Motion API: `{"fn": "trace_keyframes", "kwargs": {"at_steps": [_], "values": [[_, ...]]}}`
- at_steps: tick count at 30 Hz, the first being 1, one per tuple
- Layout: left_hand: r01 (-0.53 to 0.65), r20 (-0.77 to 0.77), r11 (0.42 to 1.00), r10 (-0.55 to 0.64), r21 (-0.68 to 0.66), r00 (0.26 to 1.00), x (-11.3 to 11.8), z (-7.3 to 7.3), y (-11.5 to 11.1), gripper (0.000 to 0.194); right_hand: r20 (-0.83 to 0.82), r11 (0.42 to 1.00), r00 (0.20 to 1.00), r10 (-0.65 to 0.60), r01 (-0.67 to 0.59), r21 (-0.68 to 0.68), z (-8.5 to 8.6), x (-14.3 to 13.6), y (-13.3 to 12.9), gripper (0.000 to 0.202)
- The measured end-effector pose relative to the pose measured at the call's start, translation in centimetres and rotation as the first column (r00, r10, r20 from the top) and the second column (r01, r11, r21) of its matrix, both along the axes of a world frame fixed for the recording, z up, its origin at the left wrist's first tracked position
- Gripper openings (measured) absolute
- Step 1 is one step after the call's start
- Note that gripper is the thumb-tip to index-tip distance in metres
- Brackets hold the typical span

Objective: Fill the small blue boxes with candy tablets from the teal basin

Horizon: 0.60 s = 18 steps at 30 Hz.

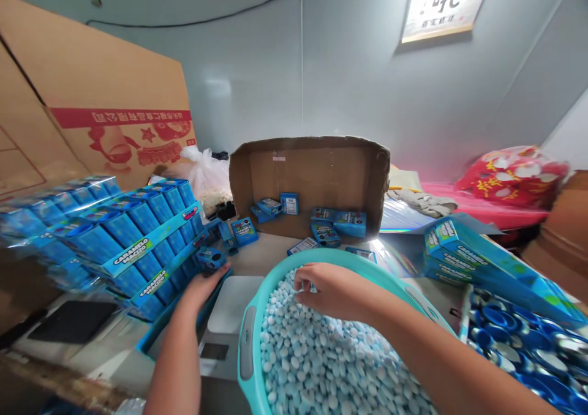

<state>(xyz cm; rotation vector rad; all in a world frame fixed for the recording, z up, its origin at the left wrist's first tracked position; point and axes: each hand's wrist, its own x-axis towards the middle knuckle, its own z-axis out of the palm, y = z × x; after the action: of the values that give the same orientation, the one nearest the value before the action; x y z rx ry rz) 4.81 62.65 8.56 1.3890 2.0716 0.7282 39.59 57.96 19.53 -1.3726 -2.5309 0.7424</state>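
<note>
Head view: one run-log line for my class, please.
left hand: beside blue box | right hand: curled over pale pellets | turquoise tub: holds pellets | scale: beside tub

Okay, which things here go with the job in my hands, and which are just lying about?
Likely part of the job:
- pale tablets, under the right hand
- teal tub holding them
- small blue box by the left hand
- scale, between tub and left arm

Probably just lying about:
- red patterned bag
- grey cloth
</note>
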Motion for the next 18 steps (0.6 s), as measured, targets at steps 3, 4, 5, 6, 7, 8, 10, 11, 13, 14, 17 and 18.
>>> {"fn": "trace_keyframes", "kwargs": {"at_steps": [3,4,5,6,7,8,10,11,13,14,17,18], "values": [[0.007,-0.063,1.000,-0.008,-0.016,0.998,0.1,-0.7,0.7,0.051,0.010,1.000,1.000,-0.013,0.013,-0.007,-0.1,-0.1,0.0,0.015],[0.012,-0.082,1.000,-0.014,-0.018,0.997,0.2,-0.9,0.9,0.050,0.010,1.000,1.000,-0.015,0.015,-0.009,-0.1,-0.2,-0.1,0.015],[0.015,-0.102,1.000,-0.017,-0.020,0.995,0.3,-1.1,1.0,0.051,0.008,1.000,1.000,-0.015,0.015,-0.010,-0.1,-0.2,-0.1,0.015],[0.014,-0.123,1.000,-0.016,-0.024,0.992,0.4,-1.3,1.1,0.052,0.007,1.000,1.000,-0.013,0.013,-0.011,-0.1,-0.2,-0.1,0.015],[0.011,-0.146,0.999,-0.015,-0.031,0.989,0.5,-1.4,1.1,0.055,0.005,1.000,1.000,-0.010,0.010,-0.012,-0.1,-0.2,-0.1,0.015],[0.008,-0.171,0.999,-0.014,-0.037,0.985,0.6,-1.5,1.1,0.056,0.003,1.000,1.000,-0.008,0.008,-0.012,0.0,-0.3,-0.1,0.015],[0.012,-0.216,0.999,-0.022,-0.044,0.976,0.8,-1.5,1.0,0.057,0.003,1.000,1.000,-0.008,0.008,-0.011,0.0,-0.3,-0.1,0.016],[0.019,-0.238,0.999,-0.028,-0.043,0.971,1.0,-1.3,0.8,0.055,0.006,1.000,1.000,-0.010,0.010,-0.010,0.0,-0.3,-0.1,0.016],[0.015,-0.295,0.999,-0.025,-0.038,0.955,1.6,-0.7,0.1,0.050,0.015,1.000,1.000,-0.013,0.014,-0.009,0.0,-0.3,-0.1,0.018],[-0.002,-0.335,1.000,-0.008,-0.029,0.942,2.1,-0.2,-0.4,0.048,0.021,1.000,1.000,-0.015,0.016,-0.007,0.0,-0.4,-0.1,0.018],[-0.061,-0.475,0.995,0.091,0.079,0.875,4.3,2.0,-1.6,0.048,0.036,1.000,0.999,-0.018,0.017,0.012,0.0,-0.4,-0.2,0.019],[-0.052,-0.522,0.988,0.123,0.148,0.844,5.0,3.0,-1.6,0.048,0.039,1.000,0.999,-0.013,0.012,0.022,-0.1,-0.3,-0.2,0.019]]}}
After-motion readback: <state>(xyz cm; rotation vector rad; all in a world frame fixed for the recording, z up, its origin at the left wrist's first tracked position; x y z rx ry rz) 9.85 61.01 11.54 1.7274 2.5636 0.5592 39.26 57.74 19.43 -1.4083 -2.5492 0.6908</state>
